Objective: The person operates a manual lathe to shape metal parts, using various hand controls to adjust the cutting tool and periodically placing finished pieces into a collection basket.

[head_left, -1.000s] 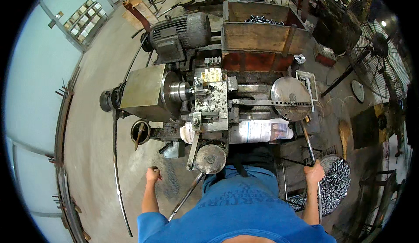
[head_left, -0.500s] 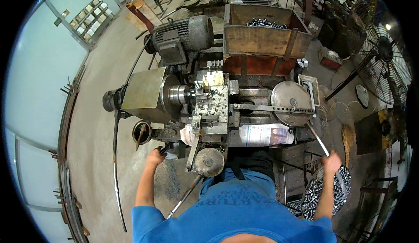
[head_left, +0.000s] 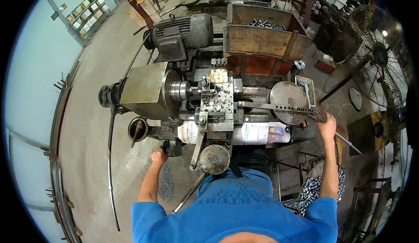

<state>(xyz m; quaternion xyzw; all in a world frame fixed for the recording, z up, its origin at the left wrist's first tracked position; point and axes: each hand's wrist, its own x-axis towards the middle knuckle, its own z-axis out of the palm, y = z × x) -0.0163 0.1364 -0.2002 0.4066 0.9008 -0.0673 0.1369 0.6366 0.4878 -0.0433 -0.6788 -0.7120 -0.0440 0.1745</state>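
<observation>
My right hand is closed round a metal lever rod at the right of a lathe. The rod runs from beside a round steel disc, crossed by a flat bar with a row of holes. My left hand is closed on a small dark handle at the front left. Between the hands, the tool carriage, scattered with metal chips, stands just right of the chuck. A smaller disc with its own rod sits before the carriage, near my body.
Behind the lathe stand an electric motor and a wooden box holding small metal parts. A basket of shiny parts is by my right forearm. A pot with a brush stands front left; a large fan stands right.
My right hand has moved up and slightly left, swinging the lever rod toward the lathe. The carriage and its small disc have shifted a little right, away from the chuck. My left hand stays low left.
</observation>
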